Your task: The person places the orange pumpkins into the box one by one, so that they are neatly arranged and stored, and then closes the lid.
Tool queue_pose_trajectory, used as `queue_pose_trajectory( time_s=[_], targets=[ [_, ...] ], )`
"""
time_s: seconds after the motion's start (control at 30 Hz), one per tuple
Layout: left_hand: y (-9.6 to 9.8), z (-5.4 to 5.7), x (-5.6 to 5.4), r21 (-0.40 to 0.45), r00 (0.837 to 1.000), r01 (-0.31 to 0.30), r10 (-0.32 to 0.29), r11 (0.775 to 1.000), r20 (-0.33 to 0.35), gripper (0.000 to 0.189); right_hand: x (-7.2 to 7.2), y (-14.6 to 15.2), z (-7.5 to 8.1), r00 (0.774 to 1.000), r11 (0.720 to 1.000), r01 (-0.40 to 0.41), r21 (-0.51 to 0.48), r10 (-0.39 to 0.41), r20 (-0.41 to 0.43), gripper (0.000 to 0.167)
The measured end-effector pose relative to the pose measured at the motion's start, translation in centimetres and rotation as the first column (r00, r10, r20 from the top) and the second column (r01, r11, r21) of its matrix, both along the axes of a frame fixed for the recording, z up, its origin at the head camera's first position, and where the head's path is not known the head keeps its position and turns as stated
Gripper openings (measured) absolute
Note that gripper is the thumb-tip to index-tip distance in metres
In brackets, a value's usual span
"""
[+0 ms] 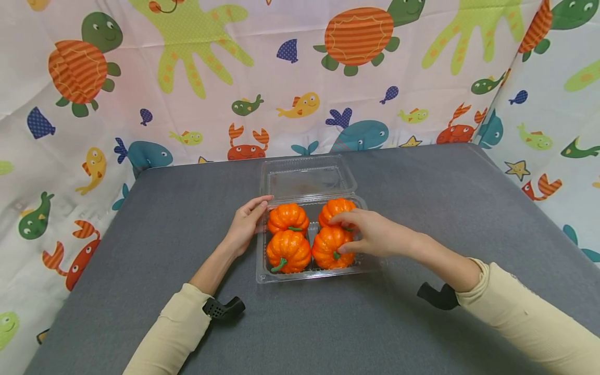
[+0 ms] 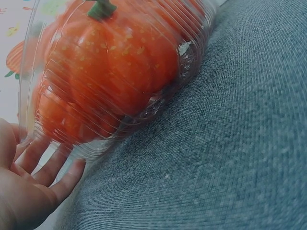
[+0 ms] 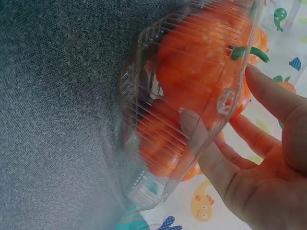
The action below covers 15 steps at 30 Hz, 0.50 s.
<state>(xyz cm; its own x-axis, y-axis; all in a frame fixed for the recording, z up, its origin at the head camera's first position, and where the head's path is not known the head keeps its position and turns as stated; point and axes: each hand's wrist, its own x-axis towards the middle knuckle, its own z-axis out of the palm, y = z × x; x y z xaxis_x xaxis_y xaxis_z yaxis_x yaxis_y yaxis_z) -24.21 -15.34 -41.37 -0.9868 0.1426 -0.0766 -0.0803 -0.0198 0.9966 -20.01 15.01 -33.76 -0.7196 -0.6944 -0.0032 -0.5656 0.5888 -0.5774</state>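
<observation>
Several orange toy pumpkins with green stems sit in a clear plastic clamshell box (image 1: 300, 276), two on each side. My right hand (image 1: 377, 234) reaches over the right side. Its thumb and curved fingers lie about the front right pumpkin (image 1: 330, 247), and in the right wrist view one finger dips behind the clear wall, between that pumpkin and the one behind. The back right pumpkin (image 1: 334, 208) is partly covered by the fingers. My left hand (image 1: 245, 224) rests against the box's left side near the hinge, with fairly straight fingers touching the plastic in the left wrist view.
The box's clear lid (image 1: 307, 177) lies folded back toward the rear edge of the grey cloth-covered table (image 1: 187, 234). Behind and beside the table hangs a white curtain (image 1: 281, 78) printed with sea animals.
</observation>
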Motion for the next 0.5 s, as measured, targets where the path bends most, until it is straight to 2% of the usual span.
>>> queue_pose_trajectory(
  time_s=[0.13, 0.27, 0.33, 0.4, 0.5],
  targets=[
    [0.0, 0.0, 0.0, 0.005, 1.000, -0.002, 0.002, 1.000, -0.005, 0.041, -0.1, 0.2, 0.3, 1.000, 1.000, 0.014, -0.018, -0.014, 0.001, 0.047],
    [0.0, 0.0, 0.0, 0.005, 1.000, -0.006, 0.006, 1.000, -0.010, 0.041, -0.7, 0.6, 0.6, 0.993, 0.992, 0.107, -0.071, -0.110, -0.046, 0.037],
    [0.0, 0.1, 0.0, 0.007, 1.000, -0.005, 0.005, 1.000, -0.010, 0.041, -1.4, 1.0, 0.6, 0.980, 0.977, 0.185, -0.103, -0.191, -0.058, 0.033],
    [-0.1, 0.2, 0.0, 0.007, 1.000, 0.000, 0.001, 1.000, -0.008, 0.042, -2.1, 1.6, 0.5, 0.961, 0.954, 0.267, -0.137, -0.274, -0.036, 0.031],
    [-0.4, 0.5, -0.1, 0.023, 1.000, 0.012, -0.012, 1.000, 0.006, 0.047, -3.3, 2.5, 0.0, 0.921, 0.906, 0.388, -0.167, -0.379, 0.085, 0.038]
  ],
)
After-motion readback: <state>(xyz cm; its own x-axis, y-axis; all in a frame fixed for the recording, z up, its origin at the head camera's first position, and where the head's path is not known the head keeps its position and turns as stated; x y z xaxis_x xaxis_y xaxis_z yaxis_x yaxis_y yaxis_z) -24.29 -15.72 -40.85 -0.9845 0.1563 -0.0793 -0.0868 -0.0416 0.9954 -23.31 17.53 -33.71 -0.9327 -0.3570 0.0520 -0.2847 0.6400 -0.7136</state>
